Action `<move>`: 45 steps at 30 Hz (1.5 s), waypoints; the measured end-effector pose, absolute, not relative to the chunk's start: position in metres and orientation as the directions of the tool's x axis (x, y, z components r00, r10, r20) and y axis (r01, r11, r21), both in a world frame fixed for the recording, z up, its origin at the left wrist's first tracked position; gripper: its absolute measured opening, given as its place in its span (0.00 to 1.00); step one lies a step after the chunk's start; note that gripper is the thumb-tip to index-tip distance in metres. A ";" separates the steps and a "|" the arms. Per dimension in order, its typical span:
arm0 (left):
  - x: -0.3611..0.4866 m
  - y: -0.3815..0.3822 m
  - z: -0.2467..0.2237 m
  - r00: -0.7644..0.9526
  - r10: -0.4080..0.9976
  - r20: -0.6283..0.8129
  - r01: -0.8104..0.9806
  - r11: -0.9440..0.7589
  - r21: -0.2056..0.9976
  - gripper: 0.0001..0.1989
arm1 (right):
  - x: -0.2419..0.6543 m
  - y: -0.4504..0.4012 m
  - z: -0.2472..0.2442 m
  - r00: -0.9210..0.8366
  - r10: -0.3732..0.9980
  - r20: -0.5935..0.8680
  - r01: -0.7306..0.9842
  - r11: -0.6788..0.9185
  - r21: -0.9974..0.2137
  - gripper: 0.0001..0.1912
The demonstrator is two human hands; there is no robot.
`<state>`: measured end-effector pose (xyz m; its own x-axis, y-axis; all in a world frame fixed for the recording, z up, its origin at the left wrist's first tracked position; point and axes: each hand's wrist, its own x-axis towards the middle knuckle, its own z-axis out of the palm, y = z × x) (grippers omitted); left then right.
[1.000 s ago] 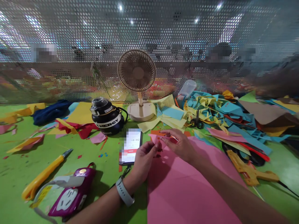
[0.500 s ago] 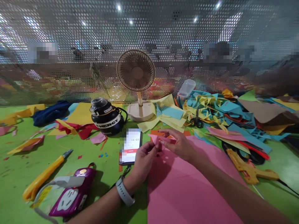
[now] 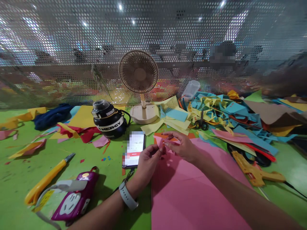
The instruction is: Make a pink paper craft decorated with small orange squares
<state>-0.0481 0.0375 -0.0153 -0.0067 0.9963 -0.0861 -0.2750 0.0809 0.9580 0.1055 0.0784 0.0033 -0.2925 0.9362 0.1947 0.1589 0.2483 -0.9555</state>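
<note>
A small folded piece of pink paper [image 3: 157, 140] is pinched between my two hands. My left hand [image 3: 149, 159], with a grey watch band on its wrist, grips its lower left side between thumb and fingers. From the right, my right hand [image 3: 183, 147] holds the other side with its fingertips, which cover part of the paper. Beneath both hands lies a large pink sheet [image 3: 192, 191], with an orange sheet [image 3: 190, 136] at its far edge. A lit phone [image 3: 134, 150] rests just left of my left hand.
A fan [image 3: 139, 72] and a black bottle [image 3: 107, 119] stand at the back. Paper scraps [image 3: 216, 108] and scissors [image 3: 201, 123] lie right, with a yellow glue gun [image 3: 256, 171]. At left are a yellow-handled cutter [image 3: 46, 179] and a purple device [image 3: 75, 198]. A perforated screen [image 3: 83, 38] rises behind.
The fingers of my right hand have shifted slightly on the pink paper, and the paper's visible edge has tilted a little. Both hands keep their hold. The view has moved very slightly.
</note>
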 end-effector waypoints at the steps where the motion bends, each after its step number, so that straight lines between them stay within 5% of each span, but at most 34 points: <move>1: -0.048 0.038 -0.016 -0.003 0.996 -0.086 -0.282 0.081 0.956 0.17 | 0.105 0.078 0.004 -0.293 0.937 0.193 0.160 0.247 -0.956 0.15; 14: -0.049 0.039 -0.019 0.003 0.994 -0.109 -0.339 0.104 0.935 0.16 | 0.106 0.080 0.005 -0.268 0.925 0.268 0.212 0.328 -0.920 0.15; 21: -0.050 0.042 -0.022 0.010 0.986 -0.165 -0.465 0.151 0.872 0.15 | 0.112 0.075 0.022 -0.095 0.837 0.539 0.243 0.544 -0.803 0.11; 24: -0.049 0.042 -0.022 0.001 0.983 -0.182 -0.511 0.157 0.845 0.16 | 0.109 0.072 0.024 -0.017 0.889 0.458 0.142 0.456 -0.879 0.16; 30: -0.047 0.042 -0.020 -0.018 0.976 -0.219 -0.547 0.173 0.819 0.18 | 0.099 0.075 0.014 -0.076 0.996 0.054 -0.104 0.046 -0.994 0.22; 45: -0.048 0.044 -0.025 -0.025 0.973 -0.228 -0.521 0.182 0.834 0.18 | 0.100 0.082 0.009 -0.102 0.992 -0.075 -0.152 -0.090 -0.984 0.24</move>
